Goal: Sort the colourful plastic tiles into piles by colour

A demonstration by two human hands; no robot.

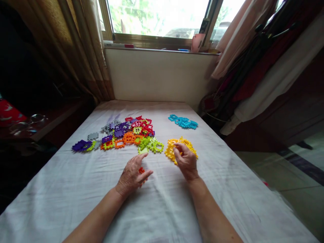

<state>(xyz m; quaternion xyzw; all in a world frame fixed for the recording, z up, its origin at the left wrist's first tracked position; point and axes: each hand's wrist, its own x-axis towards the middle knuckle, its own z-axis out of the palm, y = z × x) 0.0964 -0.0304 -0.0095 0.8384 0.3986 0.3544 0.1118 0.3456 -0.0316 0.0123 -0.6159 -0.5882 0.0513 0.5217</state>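
My left hand (pixel 132 173) is over the sheet with its thumb and fingers apart. An orange-red interlocking plastic piece (pixel 142 170) shows beside and under its thumb, partly hidden; I cannot tell whether it touches the palm. My right hand (pixel 186 160) is at the pile of yellow interlocking pieces (pixel 170 152), fingers curled toward the thumb. Whatever lies between those fingertips, if anything, does not show clearly. Left of the yellow pile are lime green pieces (pixel 144 143), with orange pieces (pixel 129 137) adjoining them.
Purple pieces (pixel 82 145), grey pieces (pixel 92 136) and red pieces (pixel 146 130) make up a mixed heap. Turquoise pieces (pixel 182 121) lie apart at the far right. A white sheet (pixel 162 209) covers the surface. Beyond stands a windowsill with a pink cup (pixel 197 42); clothes (pixel 273 77) hang at right.
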